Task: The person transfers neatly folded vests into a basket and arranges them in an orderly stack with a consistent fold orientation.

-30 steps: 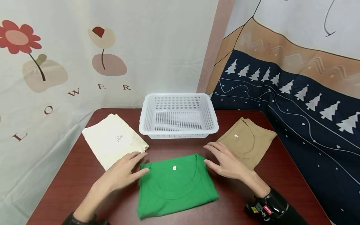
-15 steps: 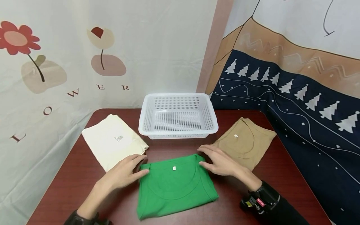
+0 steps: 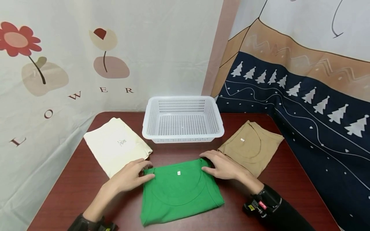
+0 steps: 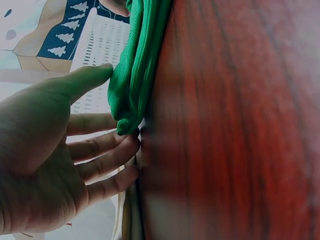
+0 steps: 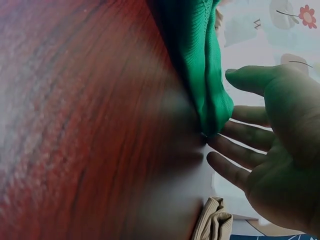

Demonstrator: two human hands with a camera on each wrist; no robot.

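Note:
A folded green shirt (image 3: 179,195) with a small white label lies at the front middle of the table. At its far left corner is my left hand (image 3: 128,178), thumb on top of the cloth and the other fingers beyond the edge. My right hand (image 3: 222,165) is at the far right corner, its thumb over the fabric. In the left wrist view, the thumb tip (image 4: 104,70) reaches the folded layers while the long fingers stretch down beside them. The right wrist view has the thumb (image 5: 245,79) a little apart from the green cloth (image 5: 215,100), fingertips right at its lower edge.
A white perforated basket (image 3: 183,138) stands at the back middle. To the left lies a folded cream shirt (image 3: 112,144) with a small print, to the right a folded tan shirt (image 3: 250,144). Printed curtains (image 3: 173,48) hang behind the dark red table (image 3: 72,189).
My right hand has moved left, from beside the green shirt to its far right corner. The left hand has shifted slightly, closer about the far left corner. The shirts and basket stay put.

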